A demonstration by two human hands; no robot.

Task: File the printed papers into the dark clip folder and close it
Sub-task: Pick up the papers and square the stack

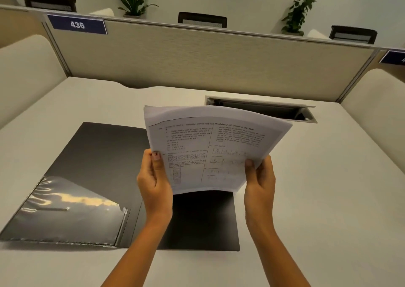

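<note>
A stack of printed papers is held up in the air above the desk, tilted toward me and slightly bowed. My left hand grips its lower left edge, thumb on the front. My right hand grips the lower right corner. Below them the dark clip folder lies open flat on the white desk. Its left flap has a shiny clear pocket. The papers and my left hand hide much of the right flap, and its clip is not visible.
An open cable tray slot is set into the desk behind the papers. A beige partition with a blue "436" label closes the back. Cream side panels stand at left and right. Chairs and plants show beyond.
</note>
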